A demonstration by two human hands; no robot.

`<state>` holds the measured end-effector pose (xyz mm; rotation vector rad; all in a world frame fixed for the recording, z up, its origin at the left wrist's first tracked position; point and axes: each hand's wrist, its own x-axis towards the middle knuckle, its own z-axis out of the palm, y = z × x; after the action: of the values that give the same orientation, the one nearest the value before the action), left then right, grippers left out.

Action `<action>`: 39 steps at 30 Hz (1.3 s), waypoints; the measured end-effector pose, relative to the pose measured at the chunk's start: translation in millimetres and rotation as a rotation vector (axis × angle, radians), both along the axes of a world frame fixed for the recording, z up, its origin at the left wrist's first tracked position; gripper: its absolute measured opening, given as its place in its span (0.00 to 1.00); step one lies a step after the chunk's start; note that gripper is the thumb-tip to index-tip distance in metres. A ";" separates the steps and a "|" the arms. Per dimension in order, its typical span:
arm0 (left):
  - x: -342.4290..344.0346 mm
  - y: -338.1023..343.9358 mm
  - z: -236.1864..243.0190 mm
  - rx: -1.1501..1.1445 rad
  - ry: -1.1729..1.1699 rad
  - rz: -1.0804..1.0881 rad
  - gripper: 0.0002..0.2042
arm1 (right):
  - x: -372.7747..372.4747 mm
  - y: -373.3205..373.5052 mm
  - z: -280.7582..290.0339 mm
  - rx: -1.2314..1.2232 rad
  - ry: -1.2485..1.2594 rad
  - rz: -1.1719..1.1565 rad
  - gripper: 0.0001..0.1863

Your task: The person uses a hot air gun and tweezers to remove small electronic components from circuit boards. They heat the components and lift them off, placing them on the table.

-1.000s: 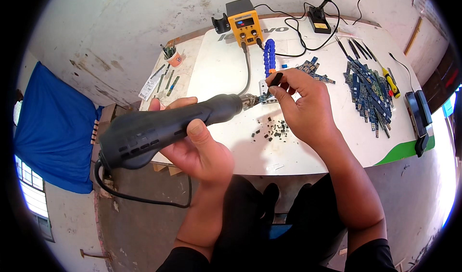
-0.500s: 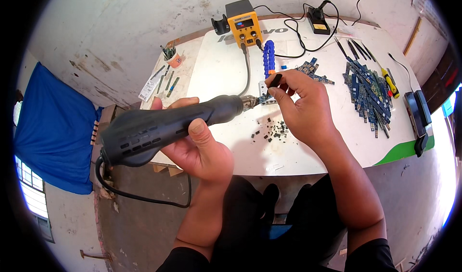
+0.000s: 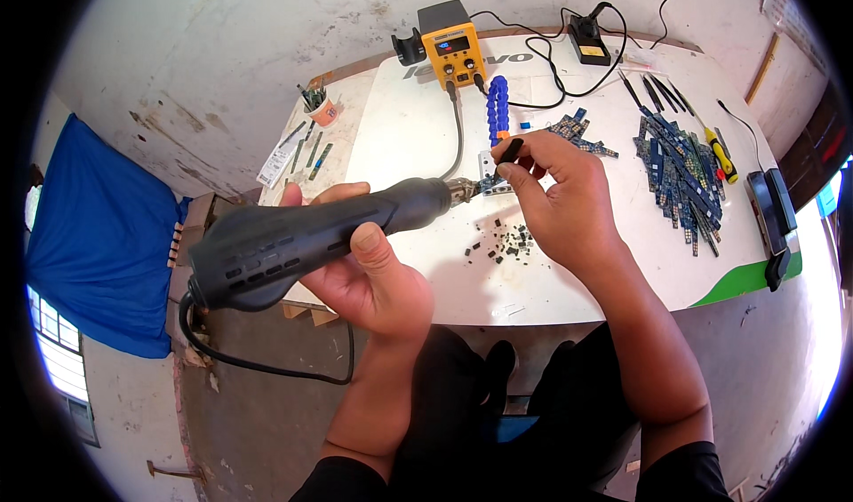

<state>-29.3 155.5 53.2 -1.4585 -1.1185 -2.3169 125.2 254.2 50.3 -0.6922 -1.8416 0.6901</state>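
Observation:
My left hand (image 3: 382, 280) is closed around the black handle of a hot air gun (image 3: 311, 235), which lies nearly level and points right. Its metal nozzle ends close to a small dark circuit board (image 3: 486, 183) in a metal holder (image 3: 500, 190). Pinched in my right hand (image 3: 569, 191) is a pair of black tweezers (image 3: 511, 150), their upper end sticking up past the thumb. The tweezer tips are hard to make out beside the nozzle. Below the holder, small black chips (image 3: 503, 241) lie scattered on the white table (image 3: 400, 138).
Narrow circuit boards (image 3: 677, 173) are heaped at the right, near a yellow screwdriver (image 3: 721, 155). A smaller board pile (image 3: 579, 132) sits behind my right hand. At the back stand a yellow soldering station (image 3: 451, 49) and an iron stand (image 3: 588, 40). A cup of tools (image 3: 320, 108) is far left.
Both hands keep their hold on the hot air gun and tweezers. They have barely shifted, and the nozzle stays by the board.

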 end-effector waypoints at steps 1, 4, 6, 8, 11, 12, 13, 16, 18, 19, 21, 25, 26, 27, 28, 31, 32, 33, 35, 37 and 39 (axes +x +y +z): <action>-0.5 0.0 -0.5 -0.001 0.006 0.001 0.37 | 0.2 0.0 0.3 -0.009 0.007 0.004 0.08; -2.5 -0.4 -2.8 0.015 0.062 0.015 0.28 | -1.1 -0.4 0.5 -0.031 0.027 0.020 0.08; -2.0 -0.5 -2.4 0.016 0.064 0.023 0.29 | -1.3 -0.2 0.3 -0.032 0.035 0.023 0.08; -1.7 -0.4 -2.5 0.019 0.070 0.021 0.29 | -0.6 -0.9 1.0 -0.047 0.031 0.018 0.08; 0.0 -2.0 -3.1 0.013 0.053 -0.002 0.31 | -0.8 -0.1 0.0 -0.039 0.039 0.020 0.07; 2.4 -3.6 -1.9 0.003 0.028 -0.010 0.34 | -1.1 0.1 -0.6 -0.032 0.045 0.023 0.07; 4.1 -4.2 -1.2 -0.008 0.002 -0.018 0.37 | -1.3 0.2 -0.8 -0.031 0.050 0.027 0.07; 4.8 -2.6 -1.2 -0.010 -0.003 0.009 0.37 | -1.8 -0.2 -0.7 -0.031 0.056 0.034 0.07; 2.9 -2.6 -1.8 -0.009 0.004 0.007 0.37 | -1.5 -0.7 0.4 -0.034 0.050 0.034 0.07; 2.3 -2.6 -2.0 -0.008 0.008 0.006 0.37 | -1.4 -0.7 0.4 -0.032 0.049 0.033 0.07; 2.6 -2.8 -2.0 -0.011 0.005 0.003 0.37 | -1.5 -0.7 -0.2 -0.029 0.046 0.031 0.07; 3.8 -2.9 -1.2 -0.009 0.004 0.006 0.37 | -1.7 -1.4 1.2 -0.027 0.040 0.027 0.07; 3.8 -2.8 -1.3 -0.009 0.004 0.005 0.37 | -1.5 -1.3 1.2 -0.028 0.038 0.027 0.07; 3.7 -2.9 -1.5 -0.008 0.005 0.005 0.37 | -1.4 -1.2 1.2 -0.029 0.036 0.027 0.07; 3.6 -3.0 -1.6 -0.008 0.005 0.005 0.37 | -1.4 -1.1 1.1 -0.027 0.037 0.028 0.07; 2.6 -3.1 -1.7 -0.010 0.016 0.004 0.37 | -1.4 -0.7 0.3 -0.025 0.040 0.029 0.07; 2.6 -3.1 -1.8 -0.010 0.017 0.006 0.37 | -1.5 -0.8 0.4 -0.027 0.042 0.029 0.07; 2.5 -2.9 -1.9 -0.010 0.018 0.008 0.37 | -1.6 -0.9 0.4 -0.028 0.043 0.029 0.07; 2.7 -3.0 -1.9 -0.010 0.015 0.006 0.37 | -1.9 -0.6 -0.5 -0.024 0.047 0.028 0.07; 3.4 -3.2 -1.7 -0.009 0.007 -0.001 0.37 | -1.7 -0.4 -0.8 -0.019 0.048 0.026 0.07; 4.1 -3.2 -1.7 -0.007 0.006 -0.001 0.37 | -1.5 -0.4 -0.5 -0.013 0.047 0.025 0.07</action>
<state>-25.2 152.3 51.5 -1.4682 -1.1261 -2.3096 123.7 253.8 49.8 -0.6575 -1.8072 0.7299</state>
